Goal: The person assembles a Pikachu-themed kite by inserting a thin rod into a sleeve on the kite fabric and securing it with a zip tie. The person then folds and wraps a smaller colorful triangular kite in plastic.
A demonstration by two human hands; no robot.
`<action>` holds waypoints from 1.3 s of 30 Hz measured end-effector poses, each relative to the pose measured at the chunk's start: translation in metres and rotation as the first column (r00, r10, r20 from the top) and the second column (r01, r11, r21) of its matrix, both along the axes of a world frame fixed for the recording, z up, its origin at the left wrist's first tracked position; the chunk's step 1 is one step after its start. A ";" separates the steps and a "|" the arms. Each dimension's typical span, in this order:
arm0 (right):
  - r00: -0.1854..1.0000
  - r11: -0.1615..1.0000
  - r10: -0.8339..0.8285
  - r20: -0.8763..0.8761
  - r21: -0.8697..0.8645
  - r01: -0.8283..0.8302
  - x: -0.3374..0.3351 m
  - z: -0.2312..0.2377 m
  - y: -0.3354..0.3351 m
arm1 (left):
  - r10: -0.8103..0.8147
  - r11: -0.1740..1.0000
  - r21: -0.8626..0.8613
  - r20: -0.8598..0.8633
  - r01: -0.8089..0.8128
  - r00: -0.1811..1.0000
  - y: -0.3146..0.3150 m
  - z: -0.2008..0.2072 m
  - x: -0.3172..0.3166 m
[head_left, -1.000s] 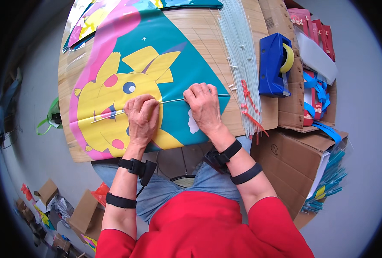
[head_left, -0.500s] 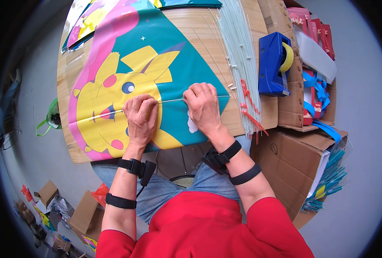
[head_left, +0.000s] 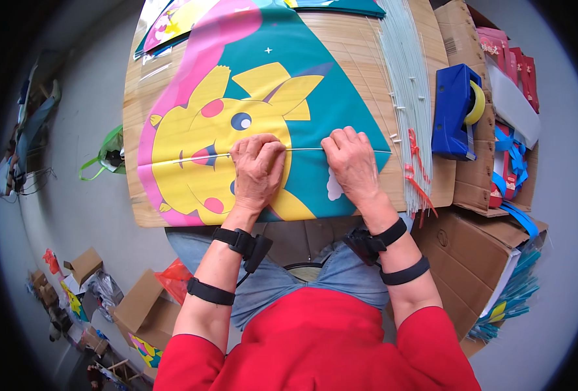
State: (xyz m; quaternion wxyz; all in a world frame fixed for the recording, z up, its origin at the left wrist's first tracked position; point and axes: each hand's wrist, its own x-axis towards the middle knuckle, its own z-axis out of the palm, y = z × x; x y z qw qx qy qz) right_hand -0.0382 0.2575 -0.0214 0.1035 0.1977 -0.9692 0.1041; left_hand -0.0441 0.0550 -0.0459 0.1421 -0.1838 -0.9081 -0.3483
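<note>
A large kite sail (head_left: 250, 72) in teal, pink and yellow, printed with a yellow cartoon animal, lies spread on the wooden table. Across it, from the pink edge toward the pointed right corner, runs a thin white rod (head_left: 305, 149). My left hand (head_left: 257, 168) is closed on the rod near the middle, its fingertips pinched down against the sail. Farther right, my right hand (head_left: 354, 163) pinches the same rod, with its fingers curled over it. Between the two hands a short stretch of rod shows. The fingertips themselves are partly hidden.
Beyond the sail's right side lies a bundle of thin white rods (head_left: 403, 78) with red ties (head_left: 416, 156). A blue tape dispenser (head_left: 451, 114) stands near the right table edge, beside open cardboard boxes (head_left: 465, 260). More printed sheets (head_left: 178, 23) lie at the far left.
The whole view has shifted, so table, sail and hands appear farther right. Both hands keep about the same places along the rod, still pinching it.
</note>
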 end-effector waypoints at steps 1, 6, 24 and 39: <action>1.000 1.000 0.002 0.000 -0.005 -0.002 0.000 0.000 -0.001 | 0.003 1.000 0.001 0.012 -0.003 1.000 0.000 0.000 0.000; 1.000 1.000 -0.003 0.017 -0.005 0.003 0.000 0.002 0.001 | -0.011 0.999 0.051 -0.020 0.012 1.000 -0.002 -0.003 -0.002; 1.000 0.995 0.008 0.028 -0.097 -0.005 -0.002 0.004 0.003 | -0.009 0.998 0.066 -0.008 0.009 1.000 0.000 0.001 -0.002; 0.998 0.992 -0.046 0.035 -0.114 0.049 -0.002 -0.004 0.000 | -0.012 1.000 -0.024 0.027 0.012 1.000 0.003 0.004 0.000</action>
